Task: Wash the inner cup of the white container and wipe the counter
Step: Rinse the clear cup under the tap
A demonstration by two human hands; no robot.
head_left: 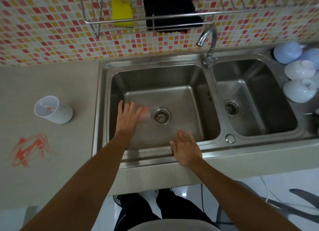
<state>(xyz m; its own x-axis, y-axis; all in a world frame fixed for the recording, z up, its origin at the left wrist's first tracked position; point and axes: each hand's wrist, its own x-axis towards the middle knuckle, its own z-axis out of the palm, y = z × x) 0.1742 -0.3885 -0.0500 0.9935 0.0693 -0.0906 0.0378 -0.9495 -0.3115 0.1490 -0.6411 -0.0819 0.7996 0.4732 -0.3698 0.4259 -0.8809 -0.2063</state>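
The white container [55, 111] stands on the grey counter [51, 170] left of the sink, its mouth open with a small orange smear inside. A clear inner cup [145, 113], blurred and tinged red, is in the left basin [195, 86] beside the drain. My left hand [128, 116] reaches into the basin with straight fingers whose tips are at the cup; I cannot tell whether they touch it. My right hand [187, 148] lies flat and open over the sink's front rim. An orange-red smear [29, 149] marks the counter near its front left.
A yellow sponge [122, 11] and a black cloth [170, 11] hang in a wire rack on the tiled wall. The faucet [208, 41] stands between the two basins, with no water seen running. Pale upturned bowls [300, 70] sit at the far right.
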